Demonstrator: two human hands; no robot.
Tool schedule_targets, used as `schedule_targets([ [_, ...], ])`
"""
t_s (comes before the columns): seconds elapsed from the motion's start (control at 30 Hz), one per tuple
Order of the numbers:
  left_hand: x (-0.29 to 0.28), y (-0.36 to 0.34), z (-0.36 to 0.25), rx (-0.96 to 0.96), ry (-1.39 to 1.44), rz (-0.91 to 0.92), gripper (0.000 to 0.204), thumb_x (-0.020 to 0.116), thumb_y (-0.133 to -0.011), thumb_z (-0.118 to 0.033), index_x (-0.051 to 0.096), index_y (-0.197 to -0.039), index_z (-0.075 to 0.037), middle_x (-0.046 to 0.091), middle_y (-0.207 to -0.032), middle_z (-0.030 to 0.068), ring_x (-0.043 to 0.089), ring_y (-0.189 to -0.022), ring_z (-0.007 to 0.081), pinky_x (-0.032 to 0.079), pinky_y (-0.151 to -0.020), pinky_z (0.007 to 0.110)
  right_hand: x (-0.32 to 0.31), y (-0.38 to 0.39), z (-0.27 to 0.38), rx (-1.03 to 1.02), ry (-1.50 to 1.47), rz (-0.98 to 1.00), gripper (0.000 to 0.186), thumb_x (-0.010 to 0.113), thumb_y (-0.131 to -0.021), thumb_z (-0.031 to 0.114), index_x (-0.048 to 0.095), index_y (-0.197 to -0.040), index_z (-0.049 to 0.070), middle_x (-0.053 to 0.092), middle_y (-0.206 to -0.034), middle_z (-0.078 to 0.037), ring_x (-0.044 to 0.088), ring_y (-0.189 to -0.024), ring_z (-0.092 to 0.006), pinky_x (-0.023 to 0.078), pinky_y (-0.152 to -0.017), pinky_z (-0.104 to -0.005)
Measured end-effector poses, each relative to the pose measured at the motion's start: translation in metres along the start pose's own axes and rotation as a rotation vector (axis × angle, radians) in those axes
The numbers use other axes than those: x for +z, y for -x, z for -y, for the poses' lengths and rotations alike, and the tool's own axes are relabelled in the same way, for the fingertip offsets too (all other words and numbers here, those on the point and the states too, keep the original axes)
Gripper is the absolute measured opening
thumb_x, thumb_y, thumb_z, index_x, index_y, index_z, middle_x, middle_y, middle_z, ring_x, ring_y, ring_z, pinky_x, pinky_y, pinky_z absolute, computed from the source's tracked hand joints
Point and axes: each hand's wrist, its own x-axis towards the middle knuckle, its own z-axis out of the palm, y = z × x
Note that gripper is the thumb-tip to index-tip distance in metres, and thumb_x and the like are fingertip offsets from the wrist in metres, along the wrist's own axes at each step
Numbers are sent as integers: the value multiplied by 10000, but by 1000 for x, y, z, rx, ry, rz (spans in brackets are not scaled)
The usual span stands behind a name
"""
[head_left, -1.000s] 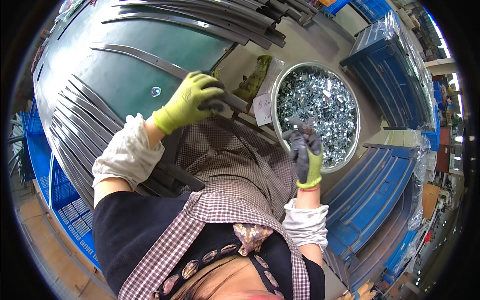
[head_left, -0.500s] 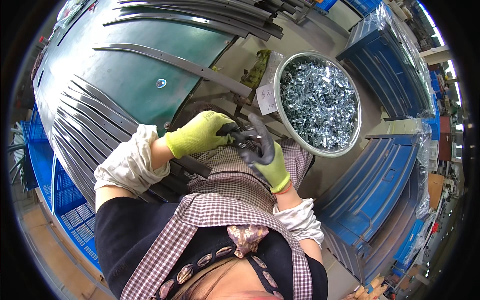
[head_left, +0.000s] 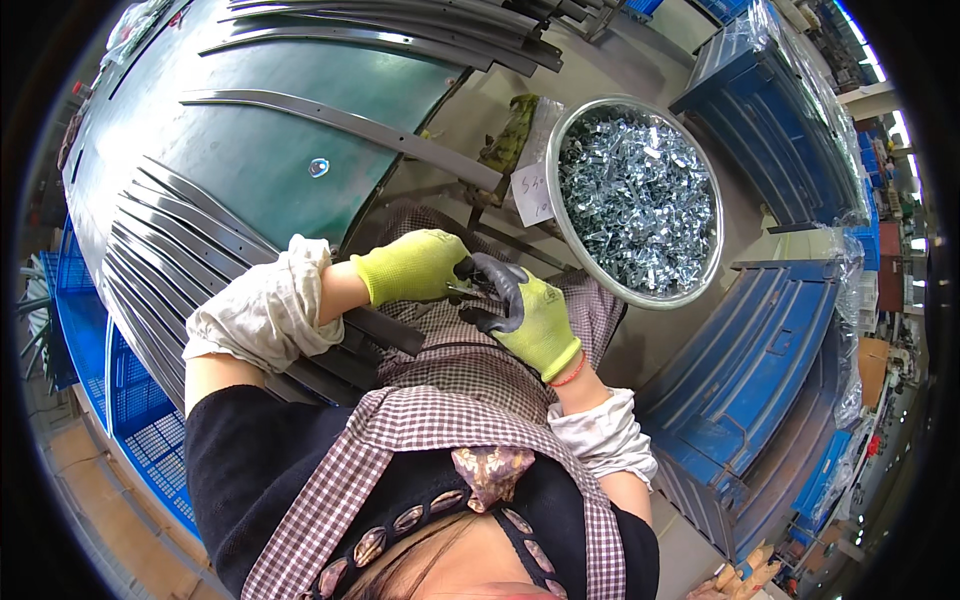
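Metal piece (head_left: 463, 291) in left hand (head_left: 415, 266); grip of right hand (head_left: 530, 322), long axis, direction unclear

You're in a factory-like workshop: long dark metal strips (head_left: 185, 245) lie on your green tabletop (head_left: 290, 150), a round tub (head_left: 650, 301) nearby holds masses of small shiny metal pieces (head_left: 640, 200), and blue metal containers (head_left: 750, 360) and plastic crates (head_left: 150, 440) surround you.

The gloves (head_left: 412, 266) are yellow-green with black fingers (head_left: 512, 296), the apron (head_left: 450, 415) brown-and-white checked, the tabletop (head_left: 265, 180) green.
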Motion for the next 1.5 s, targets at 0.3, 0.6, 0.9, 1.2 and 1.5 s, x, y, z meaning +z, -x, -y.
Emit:
schedule_targets([
  [0.3, -47, -24, 51, 118, -526, -595, 629, 790, -700, -222, 590, -1279, -77, 574, -1263, 141, 540, -1182, 313, 412, -1026, 471, 3, -9, -48, 148, -352, -198, 515, 855, -719, 286, 685, -1132, 29, 729, -972, -105, 710, -865, -189, 565, -755, -293],
  [0.6, -40, -10, 79, 245, -575, -353, 662, 803, -622, -204, 620, -1253, -127, 593, -1215, 73, 536, -1137, 271, 399, -992, 451, 15, -26, -61, 173, -523, -215, 423, 774, -779, 6, 656, -1184, -29, 739, -965, -88, 710, -789, -123, 572, -699, -226],
  [0.9, -36, -13, 88, 273, -432, -397, 619, 795, -589, -181, 642, -1189, -163, 615, -1137, 56, 548, -1107, 269, 426, -962, 425, 17, -28, -73, 166, -385, -84, 431, 836, -742, 103, 693, -1130, -17, 729, -1002, -83, 682, -876, -130, 542, -765, -259],
  [1.2, -32, -14, 83, 271, -351, -398, 564, 768, -587, -168, 650, -1138, -150, 618, -1106, 62, 556, -1084, 273, 445, -949, 415, 21, -60, -96, 232, -600, 11, 227, 775, -761, 10, 704, -974, -27, 692, -812, -2, 594, -691, -39, 504, -618, -220],
  [1.5, -35, -14, 86, 257, -343, -438, 568, 792, -591, -178, 673, -1146, -159, 620, -1119, 78, 568, -1063, 285, 468, -916, 416, 12, -7, -83, 201, -97, -112, 186, 648, -816, 117, 697, -996, 105, 686, -851, -108, 669, -782, -320, 533, -694, -401],
])
